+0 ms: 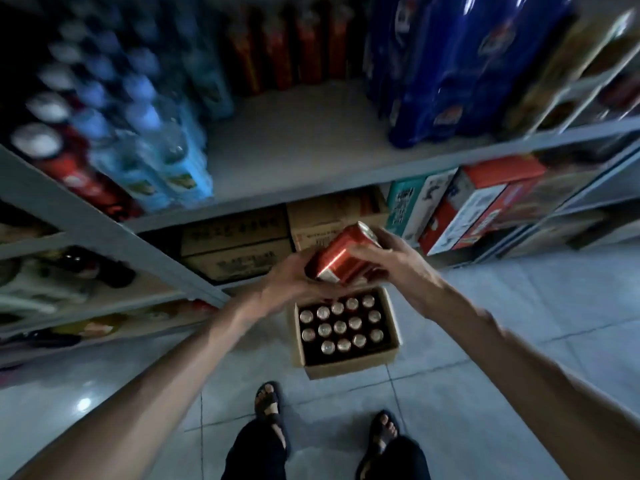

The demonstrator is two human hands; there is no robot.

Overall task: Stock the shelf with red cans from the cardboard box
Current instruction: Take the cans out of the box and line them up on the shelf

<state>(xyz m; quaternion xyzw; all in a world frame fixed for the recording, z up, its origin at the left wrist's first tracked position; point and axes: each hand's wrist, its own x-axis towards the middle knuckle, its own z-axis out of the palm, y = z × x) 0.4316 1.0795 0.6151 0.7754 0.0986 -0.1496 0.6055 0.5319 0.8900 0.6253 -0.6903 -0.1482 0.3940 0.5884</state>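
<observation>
Gripping a red can (343,259) from both sides: cupped from below at its lower end by the left hand (294,277) at eight o'clock, wrapped over the upper side by the right hand (393,261) at three o'clock, with fingers (367,251) curled across the wall. Tilted, silver top aimed toward one o'clock. Possibly two cans pressed together; hard to tell past the fingers. Held in the air directly above the cardboard box (349,370) on the floor at six o'clock, clear of it, with rows of cans (341,327) standing upright inside.

Likely full, so fairly heavy for its size, and rigid while sealed. Smooth painted metal, probably slick, more so if damp. Prone to denting at the thin side wall if dropped or squeezed hard. Best taken around the middle of the wall, thumb opposite fingers, or supported under the base; not pinched by the rim. Probably manageable with one hand.

Further out at twelve o'clock, a bare stretch of shelf (294,133), presumably the target. Flanked at ten o'clock by water bottles (166,143) and at two o'clock by blue packs (467,71), and backed by a blurred row of red cans (277,53) at the rear. Below the shelf edge, at eleven o'clock from the hands, brown cartons (235,244). Worth setting down base-first and upright, toward the back, without knocking the neighbours.
</observation>
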